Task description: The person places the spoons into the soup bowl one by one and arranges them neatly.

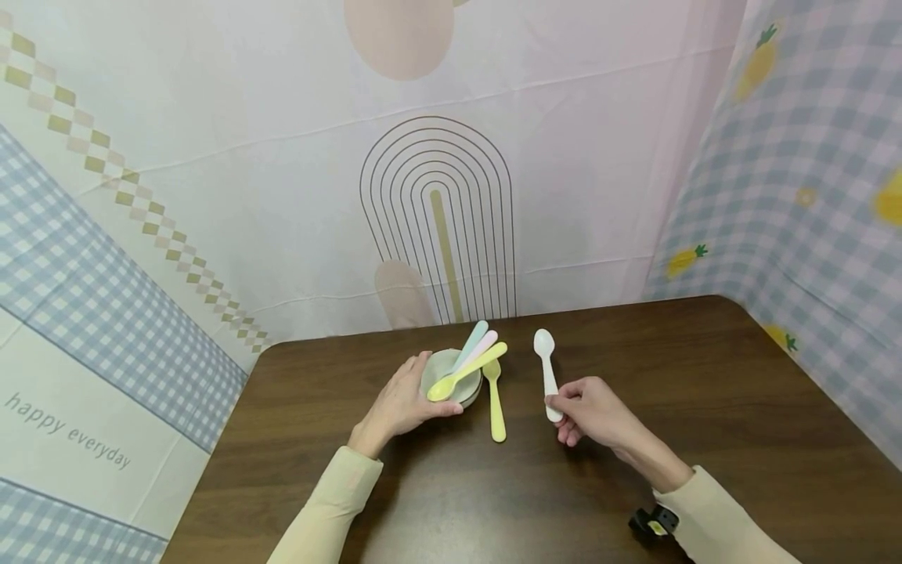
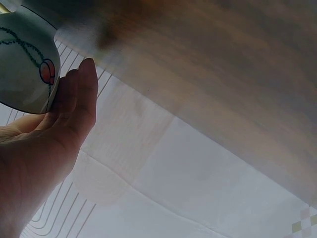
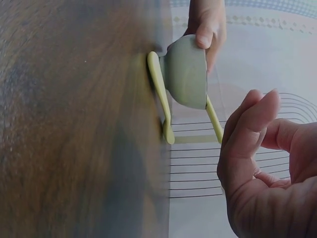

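Right hand point(image 1: 592, 411) is pinching a white plastic spoon point(image 1: 546, 364) by its handle end, the head pointing away from the grip; can't tell if it's touching the brown wood-look table point(image 1: 564, 509). Left hand point(image 1: 402, 399) is gripping a pale grey-green round bowl point(image 3: 185, 74), fingers and thumb clamping round its side. Above that grip, a mint plastic spoon point(image 1: 474, 338), a pink plastic spoon point(image 1: 482, 345) and a yellow plastic spoon point(image 1: 482, 361) are resting in the bowl, handles sticking out rightward. Second yellow plastic spoon point(image 1: 497, 415) is lying between both grips. Progress, judging: three spoons sitting in, two remaining outside.
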The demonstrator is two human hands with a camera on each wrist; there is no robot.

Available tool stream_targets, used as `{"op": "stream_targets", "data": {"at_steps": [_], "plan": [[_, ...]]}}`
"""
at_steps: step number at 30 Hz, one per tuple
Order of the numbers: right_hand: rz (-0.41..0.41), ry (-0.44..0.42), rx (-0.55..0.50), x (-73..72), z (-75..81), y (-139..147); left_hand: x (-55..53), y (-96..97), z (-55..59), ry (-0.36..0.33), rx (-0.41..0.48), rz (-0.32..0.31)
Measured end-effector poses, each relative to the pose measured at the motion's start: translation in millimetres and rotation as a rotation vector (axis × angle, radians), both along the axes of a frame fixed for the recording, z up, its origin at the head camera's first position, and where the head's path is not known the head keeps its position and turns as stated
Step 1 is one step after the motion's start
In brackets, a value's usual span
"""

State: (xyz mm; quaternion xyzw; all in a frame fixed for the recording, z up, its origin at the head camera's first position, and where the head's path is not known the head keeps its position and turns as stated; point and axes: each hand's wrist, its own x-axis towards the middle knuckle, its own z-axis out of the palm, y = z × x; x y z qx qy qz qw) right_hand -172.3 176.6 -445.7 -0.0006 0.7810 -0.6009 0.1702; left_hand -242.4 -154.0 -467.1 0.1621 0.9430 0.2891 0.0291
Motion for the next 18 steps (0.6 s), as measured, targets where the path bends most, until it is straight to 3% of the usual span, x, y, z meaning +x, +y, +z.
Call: {"op": "stream_targets", "data": {"at_steps": [18], "plan": [[0.026, 0.003, -0.061, 3.3, 12.5, 7, -0.2, 0.9, 0.2, 0.014, -0.011, -0.001]]}}
